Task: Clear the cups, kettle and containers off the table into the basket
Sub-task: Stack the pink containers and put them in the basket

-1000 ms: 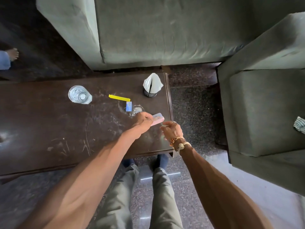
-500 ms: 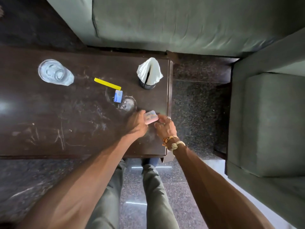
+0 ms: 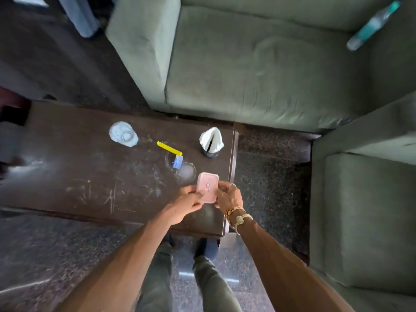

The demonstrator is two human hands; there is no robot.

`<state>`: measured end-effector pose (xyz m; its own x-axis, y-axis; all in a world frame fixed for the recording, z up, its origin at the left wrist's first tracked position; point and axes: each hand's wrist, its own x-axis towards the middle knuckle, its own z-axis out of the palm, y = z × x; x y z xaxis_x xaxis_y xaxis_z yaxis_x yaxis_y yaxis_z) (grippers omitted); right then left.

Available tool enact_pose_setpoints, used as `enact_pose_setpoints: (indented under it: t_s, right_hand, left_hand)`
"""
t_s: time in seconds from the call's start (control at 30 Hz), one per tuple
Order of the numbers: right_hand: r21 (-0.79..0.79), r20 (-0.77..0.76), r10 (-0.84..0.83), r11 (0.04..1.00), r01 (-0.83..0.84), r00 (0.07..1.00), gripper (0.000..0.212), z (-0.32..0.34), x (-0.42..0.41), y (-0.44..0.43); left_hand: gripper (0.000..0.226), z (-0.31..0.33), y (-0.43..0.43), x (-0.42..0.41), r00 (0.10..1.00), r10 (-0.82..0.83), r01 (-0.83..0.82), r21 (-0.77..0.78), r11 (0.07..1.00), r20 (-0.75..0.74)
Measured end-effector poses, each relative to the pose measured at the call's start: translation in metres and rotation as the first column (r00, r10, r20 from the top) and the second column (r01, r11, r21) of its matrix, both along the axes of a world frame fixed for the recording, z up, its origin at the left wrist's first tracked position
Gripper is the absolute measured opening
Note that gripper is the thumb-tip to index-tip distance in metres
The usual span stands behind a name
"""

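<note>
Currently, reading left to right: a clear glass point(image 3: 123, 134) stands alone toward the far left of the counter point(image 3: 67, 176), well apart from your hands. Risk: it is see-through against a dark, glossy top, so a sweeping forearm could clip it and tip it.

Next, a yellow strip point(image 3: 169, 148) and a small blue packet point(image 3: 177, 162) lie flat, near each other. Both are thin; likely to be missed or slid off the edge when you reach across.

Just past them, a faint round ring mark point(image 3: 188, 171) sits on the surface; blurred, cannot tell whether anything clear stands there.

A napkin holder point(image 3: 211, 141) stands upright near the far right corner. It looks top-heavy and is close to the edge; a nudge could send it to the floor.

Your left hand point(image 3: 186, 204) and right hand point(image 3: 228, 197) both close on the pink container point(image 3: 207, 187), fingers at its two long sides, lid up. It is at the counter's near right end; cannot tell whether it is lifted or resting. The grip is fingertip only, so a loose lid or a smooth wall could let it slip.

No basket is in view; you would carry it blind past the counter corner.
</note>
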<state>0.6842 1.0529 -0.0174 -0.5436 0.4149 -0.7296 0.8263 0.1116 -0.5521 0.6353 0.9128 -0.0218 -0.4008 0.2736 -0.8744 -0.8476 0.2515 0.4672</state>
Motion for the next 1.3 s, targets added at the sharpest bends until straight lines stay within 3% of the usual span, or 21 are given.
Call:
enact_pose_setpoints:
  t_s: [0.2, 0.33, 0.5, 0.73, 0.93, 1.3]
  right_hand:
    - [0.033, -0.118, 0.149, 0.989, -0.146, 0.982, 0.028, 0.061, -0.026, -0.013]
    - [0.074, -0.216, 0.255, 0.967, -0.245, 0.943, 0.024, 0.129, -0.051, -0.045]
    - [0.161, -0.263, 0.424, 0.905, -0.394, 0.866, 0.028, 0.172, -0.069, -0.108]
    - [0.184, -0.241, 0.605, 0.796, -0.577, 0.759, 0.033, 0.186, -0.052, -0.240]
    - [0.150, -0.233, 0.654, 0.755, -0.638, 0.719, 0.031, 0.202, -0.024, -0.352]
    - [0.224, -0.280, 0.789, 0.607, -0.762, 0.547, 0.037, 0.209, -0.059, -0.495]
  left_hand:
    - [0.032, 0.091, -0.023, 0.002, 0.974, 0.162, -0.168, -0.026, 0.985, -0.161]
    - [0.029, 0.143, -0.054, -0.005, 0.894, 0.283, -0.309, -0.020, 0.951, -0.348]
    - [0.019, 0.194, -0.118, 0.000, 0.788, 0.404, -0.463, -0.015, 0.886, -0.465]
    - [0.020, 0.204, -0.243, 0.039, 0.713, 0.560, -0.635, -0.050, 0.771, -0.421]
    - [0.021, 0.220, -0.347, 0.079, 0.634, 0.654, -0.733, -0.051, 0.678, -0.413]
    - [0.023, 0.236, -0.478, 0.067, 0.427, 0.825, -0.879, 0.043, 0.474, -0.369]
